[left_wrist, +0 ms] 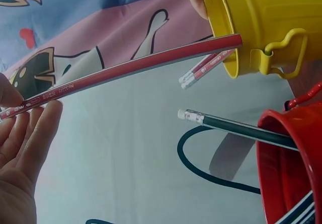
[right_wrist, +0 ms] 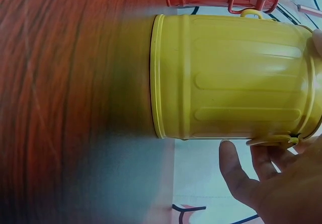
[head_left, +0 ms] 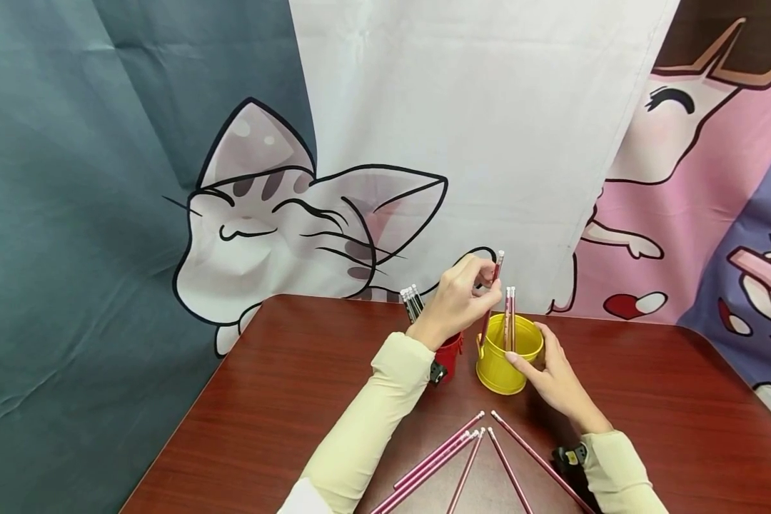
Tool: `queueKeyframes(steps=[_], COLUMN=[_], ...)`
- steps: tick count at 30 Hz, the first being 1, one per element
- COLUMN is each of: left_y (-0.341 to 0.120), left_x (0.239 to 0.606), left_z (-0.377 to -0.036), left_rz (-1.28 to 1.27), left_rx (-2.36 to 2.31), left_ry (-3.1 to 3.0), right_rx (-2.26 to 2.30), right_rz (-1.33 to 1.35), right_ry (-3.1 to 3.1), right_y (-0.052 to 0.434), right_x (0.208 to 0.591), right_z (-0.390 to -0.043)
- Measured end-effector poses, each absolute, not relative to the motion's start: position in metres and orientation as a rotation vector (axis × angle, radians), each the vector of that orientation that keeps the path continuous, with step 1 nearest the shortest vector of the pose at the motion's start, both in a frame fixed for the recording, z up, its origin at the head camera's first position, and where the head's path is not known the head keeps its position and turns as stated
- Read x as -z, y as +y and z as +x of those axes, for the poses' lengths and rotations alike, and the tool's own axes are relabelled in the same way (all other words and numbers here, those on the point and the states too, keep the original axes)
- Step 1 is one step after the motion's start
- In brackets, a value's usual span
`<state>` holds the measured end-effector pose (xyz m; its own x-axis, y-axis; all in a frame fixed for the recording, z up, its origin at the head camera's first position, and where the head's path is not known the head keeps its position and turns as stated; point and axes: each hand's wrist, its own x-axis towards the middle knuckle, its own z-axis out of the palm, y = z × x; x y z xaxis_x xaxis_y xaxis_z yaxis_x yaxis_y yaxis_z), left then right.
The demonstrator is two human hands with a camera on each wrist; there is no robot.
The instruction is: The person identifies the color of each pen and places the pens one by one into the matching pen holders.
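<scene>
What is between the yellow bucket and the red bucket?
Only a narrow strip of bare brown table separates the yellow bucket and the red bucket. The head view shows it best.

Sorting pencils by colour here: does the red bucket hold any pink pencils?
No; the red bucket holds dark pencils, the pink ones stand in the yellow bucket.

A red bucket (head_left: 448, 351) of dark pencils (head_left: 412, 302) stands before a cartoon-cat backdrop (head_left: 283, 214).

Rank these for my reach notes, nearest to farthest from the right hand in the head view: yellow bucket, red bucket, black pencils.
1. yellow bucket: touching the right hand.
2. red bucket: left of it.
3. black pencils: farther left, standing in the red bucket.
</scene>
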<state>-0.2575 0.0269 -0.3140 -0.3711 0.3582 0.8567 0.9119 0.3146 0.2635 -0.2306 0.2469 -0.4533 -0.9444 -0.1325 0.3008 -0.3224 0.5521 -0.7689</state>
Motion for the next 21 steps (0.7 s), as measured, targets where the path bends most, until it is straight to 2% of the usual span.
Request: queueKeyframes(steps=[21], left_y=[0.039], left_x=[0.317], left_z=[-0.266], left_rz=[-1.091], left_rx=[0.991], left_ry=[-1.886], right_rx=[-1.341], right_rz=[0.404], right_ry=[-2.559], right_y=[0.245], right_x=[0.452], right_z=[-0.23])
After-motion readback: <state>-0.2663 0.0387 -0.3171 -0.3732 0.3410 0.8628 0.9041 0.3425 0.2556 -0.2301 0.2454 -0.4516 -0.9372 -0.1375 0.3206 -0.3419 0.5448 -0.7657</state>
